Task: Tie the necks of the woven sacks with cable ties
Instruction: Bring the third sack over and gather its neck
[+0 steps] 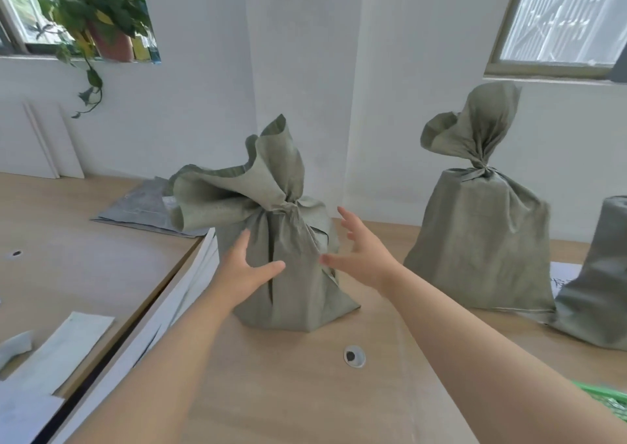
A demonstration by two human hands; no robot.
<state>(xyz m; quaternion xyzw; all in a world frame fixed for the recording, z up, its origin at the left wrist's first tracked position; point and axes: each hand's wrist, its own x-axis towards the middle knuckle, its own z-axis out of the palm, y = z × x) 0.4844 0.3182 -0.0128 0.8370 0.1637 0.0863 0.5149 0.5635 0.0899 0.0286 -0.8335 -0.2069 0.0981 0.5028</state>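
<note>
Sack [295, 294] sits between spread fingers [264, 270], perhaps touching.

Rightmost sack [599, 274] partly beyond the edge

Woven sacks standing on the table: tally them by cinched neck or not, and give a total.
Cinched neck: 2, the middle sack and the right sack.
No cinched neck showing: 1, the cut-off sack at the right edge.
Total: 3.
</note>
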